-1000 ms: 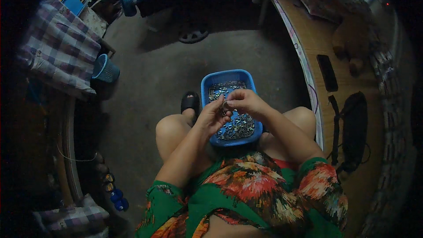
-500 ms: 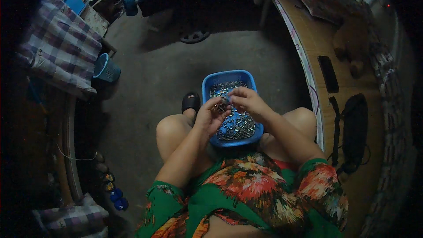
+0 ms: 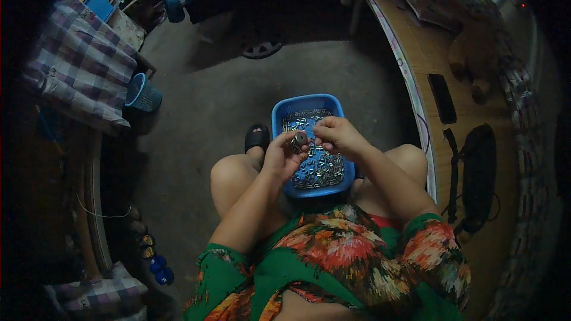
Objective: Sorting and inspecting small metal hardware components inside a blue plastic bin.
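Observation:
A blue plastic basket (image 3: 340, 100) sits between my knees, with many short, shiny metal cylinders (image 3: 321, 172) spread inside. Above its middle, my left hand (image 3: 281, 156) is closed around a grey round metal piece (image 3: 300, 139) with a dark spot in its face. Shiny bits show beside that piece in the same hand; I cannot make out how they sit. Just to the right, my right hand (image 3: 338, 137) has thumb and fingertips pinched together. Whatever lies in that pinch is too small to name. A narrow gap separates the two hands.
A wooden bench (image 3: 410, 30) at the right bears a phone (image 3: 441, 98) and a black bag (image 3: 479, 166). To the left stand a blue bin (image 3: 144, 94) and a checked cloth (image 3: 83, 53). A fan base (image 3: 262, 49) stands ahead; a black slipper (image 3: 257, 136) is on my foot.
My right hand has drawn slightly away from the left. The round piece in my left hand now turns its flat grey face upward, where the right fingers were close to it before.

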`<move>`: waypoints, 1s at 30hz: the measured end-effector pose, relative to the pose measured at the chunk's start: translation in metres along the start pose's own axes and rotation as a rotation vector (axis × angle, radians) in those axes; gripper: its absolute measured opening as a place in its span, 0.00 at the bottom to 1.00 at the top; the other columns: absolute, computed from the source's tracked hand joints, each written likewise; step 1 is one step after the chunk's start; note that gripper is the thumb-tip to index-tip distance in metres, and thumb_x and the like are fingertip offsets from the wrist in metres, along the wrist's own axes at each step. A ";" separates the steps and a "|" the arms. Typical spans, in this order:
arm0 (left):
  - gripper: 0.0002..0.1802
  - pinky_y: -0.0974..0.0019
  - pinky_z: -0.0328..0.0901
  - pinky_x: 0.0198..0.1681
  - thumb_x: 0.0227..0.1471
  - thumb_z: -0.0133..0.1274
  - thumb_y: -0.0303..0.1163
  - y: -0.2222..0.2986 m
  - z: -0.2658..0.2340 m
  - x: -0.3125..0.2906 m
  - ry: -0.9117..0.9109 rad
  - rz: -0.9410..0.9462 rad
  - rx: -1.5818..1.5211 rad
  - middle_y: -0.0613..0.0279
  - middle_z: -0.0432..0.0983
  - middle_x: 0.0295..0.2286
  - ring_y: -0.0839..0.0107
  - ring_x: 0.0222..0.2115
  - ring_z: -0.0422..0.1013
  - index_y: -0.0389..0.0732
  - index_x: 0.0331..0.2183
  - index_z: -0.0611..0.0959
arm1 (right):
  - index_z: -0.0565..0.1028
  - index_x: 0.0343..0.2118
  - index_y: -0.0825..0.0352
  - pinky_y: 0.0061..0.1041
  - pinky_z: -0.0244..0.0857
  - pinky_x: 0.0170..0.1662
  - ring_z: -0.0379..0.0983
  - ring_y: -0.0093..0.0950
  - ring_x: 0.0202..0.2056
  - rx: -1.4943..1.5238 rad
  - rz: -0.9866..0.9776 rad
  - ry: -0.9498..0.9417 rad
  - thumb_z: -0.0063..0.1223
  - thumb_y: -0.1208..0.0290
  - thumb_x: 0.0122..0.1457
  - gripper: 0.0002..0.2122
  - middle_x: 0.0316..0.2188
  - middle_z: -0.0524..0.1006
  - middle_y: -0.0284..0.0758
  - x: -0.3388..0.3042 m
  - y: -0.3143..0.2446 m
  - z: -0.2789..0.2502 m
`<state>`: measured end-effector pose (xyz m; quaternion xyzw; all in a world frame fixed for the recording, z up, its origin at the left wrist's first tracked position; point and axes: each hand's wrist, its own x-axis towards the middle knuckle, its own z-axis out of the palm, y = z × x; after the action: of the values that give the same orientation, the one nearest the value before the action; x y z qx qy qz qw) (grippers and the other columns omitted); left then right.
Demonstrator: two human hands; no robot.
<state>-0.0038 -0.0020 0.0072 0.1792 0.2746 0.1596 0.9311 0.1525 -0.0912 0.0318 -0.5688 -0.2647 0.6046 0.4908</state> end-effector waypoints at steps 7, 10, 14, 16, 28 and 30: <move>0.10 0.72 0.62 0.23 0.45 0.45 0.32 -0.001 -0.001 -0.001 0.020 0.015 -0.001 0.56 0.70 0.23 0.70 0.21 0.65 0.35 0.29 0.73 | 0.65 0.35 0.71 0.14 0.61 0.21 0.67 0.20 0.22 0.205 -0.009 0.093 0.43 0.74 0.53 0.08 0.27 0.71 0.37 0.005 0.010 0.002; 0.10 0.72 0.62 0.23 0.45 0.45 0.32 -0.001 0.001 -0.001 0.032 0.011 0.002 0.56 0.70 0.23 0.70 0.21 0.65 0.35 0.29 0.73 | 0.64 0.37 0.72 0.15 0.61 0.21 0.68 0.20 0.23 0.138 -0.035 0.101 0.44 0.75 0.52 0.10 0.28 0.72 0.39 0.004 0.007 0.003; 0.10 0.72 0.62 0.24 0.45 0.45 0.33 0.000 -0.001 -0.001 0.019 -0.006 -0.005 0.56 0.70 0.23 0.70 0.21 0.65 0.36 0.29 0.73 | 0.66 0.36 0.71 0.14 0.60 0.21 0.67 0.18 0.23 0.005 -0.048 0.059 0.46 0.73 0.52 0.10 0.24 0.72 0.36 0.000 -0.001 0.000; 0.10 0.72 0.63 0.24 0.45 0.45 0.33 0.000 -0.003 0.000 0.002 -0.007 -0.001 0.56 0.70 0.23 0.70 0.21 0.65 0.36 0.29 0.74 | 0.68 0.35 0.70 0.14 0.59 0.21 0.66 0.17 0.22 0.000 -0.038 0.060 0.47 0.72 0.52 0.09 0.23 0.72 0.34 -0.003 -0.005 0.003; 0.11 0.74 0.62 0.24 0.44 0.46 0.33 -0.001 0.002 -0.001 0.030 -0.018 0.034 0.57 0.71 0.24 0.71 0.21 0.65 0.35 0.29 0.74 | 0.71 0.36 0.69 0.14 0.59 0.23 0.65 0.15 0.22 0.020 -0.096 0.053 0.49 0.74 0.50 0.09 0.23 0.71 0.28 -0.002 0.000 0.005; 0.12 0.74 0.61 0.23 0.44 0.46 0.33 -0.002 0.001 0.000 0.034 -0.022 0.031 0.57 0.71 0.25 0.71 0.21 0.65 0.34 0.29 0.75 | 0.71 0.35 0.69 0.15 0.60 0.24 0.65 0.15 0.22 0.010 -0.078 0.045 0.49 0.74 0.50 0.09 0.23 0.71 0.28 -0.002 0.000 0.004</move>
<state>-0.0029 -0.0043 0.0077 0.1878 0.2950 0.1479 0.9251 0.1482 -0.0918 0.0338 -0.5691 -0.2726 0.5732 0.5228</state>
